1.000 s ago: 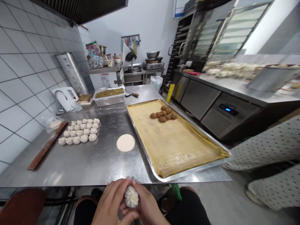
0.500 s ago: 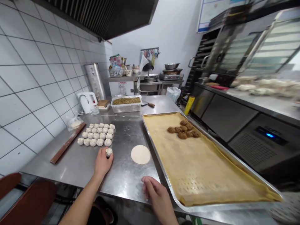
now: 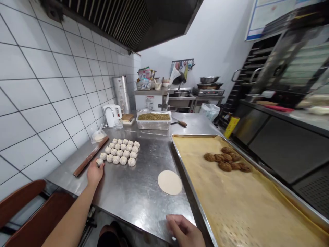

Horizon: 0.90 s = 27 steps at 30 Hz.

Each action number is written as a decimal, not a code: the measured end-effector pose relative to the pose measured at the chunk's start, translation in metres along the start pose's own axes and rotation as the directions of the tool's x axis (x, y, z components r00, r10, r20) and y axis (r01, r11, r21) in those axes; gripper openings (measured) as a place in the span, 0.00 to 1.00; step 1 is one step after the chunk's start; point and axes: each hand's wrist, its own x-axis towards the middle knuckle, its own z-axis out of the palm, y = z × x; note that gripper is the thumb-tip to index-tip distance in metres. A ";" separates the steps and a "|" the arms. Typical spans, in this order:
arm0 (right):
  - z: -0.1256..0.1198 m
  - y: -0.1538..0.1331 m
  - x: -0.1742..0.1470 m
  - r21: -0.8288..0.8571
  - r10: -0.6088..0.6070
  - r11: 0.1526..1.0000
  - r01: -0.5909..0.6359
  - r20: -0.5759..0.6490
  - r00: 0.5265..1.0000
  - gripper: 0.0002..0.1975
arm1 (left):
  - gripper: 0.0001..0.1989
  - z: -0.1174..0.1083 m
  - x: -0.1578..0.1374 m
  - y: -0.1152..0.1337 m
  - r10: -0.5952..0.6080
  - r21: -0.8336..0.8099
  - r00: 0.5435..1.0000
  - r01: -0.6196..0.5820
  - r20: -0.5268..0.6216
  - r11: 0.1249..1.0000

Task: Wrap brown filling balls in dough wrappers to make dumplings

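My left hand is closed round a pleated dough bun, at the front left corner of several rows of similar buns on the steel table. The fingers touch the bun from both sides. By the table's front edge, my right hand hangs with its fingers curled in loosely; I see nothing held in it. Beyond that hand lies a flat round dough wrapper. To the right stands a large metal tray lined with yellowish sheet, bearing several brown filling balls.
A wooden rolling pin lies left of the buns. Farther back are a tub of greenish-brown filling, a knife and a white kettle. A range hood hangs above; brown chairs stand at the left front.
My left hand has carried the bun leftward, from the front right of the rows to their front left end. The right hand stays near the table edge. The camera has turned left.
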 end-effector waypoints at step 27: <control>0.013 -0.054 0.069 -0.692 -0.010 0.717 0.084 0.110 0.994 0.19 | 0.16 -0.020 -0.094 0.027 0.170 -0.348 0.942 -0.061 0.290 0.935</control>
